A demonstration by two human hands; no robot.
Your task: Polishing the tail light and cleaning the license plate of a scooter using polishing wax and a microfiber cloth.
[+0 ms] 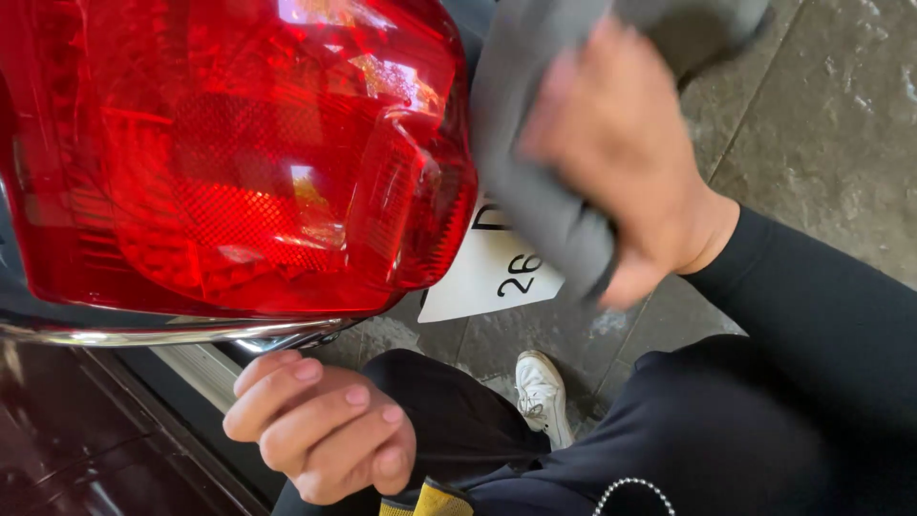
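Note:
A large glossy red tail light (239, 153) fills the upper left, set over a chrome strip (162, 334). My right hand (621, 153), blurred, grips a grey cloth (521, 143) that lies against the light's right edge. My left hand (320, 425) is curled into a loose fist just below the chrome strip, with nothing visible in it. A black sleeve (802, 315) covers my right forearm.
A white number plate (492, 272) shows behind the cloth. Dark maroon bodywork (86, 440) lies at the lower left. Grey stone paving (831, 124) spreads on the right. My white shoe (544, 397) and black trouser leg (458, 420) are below.

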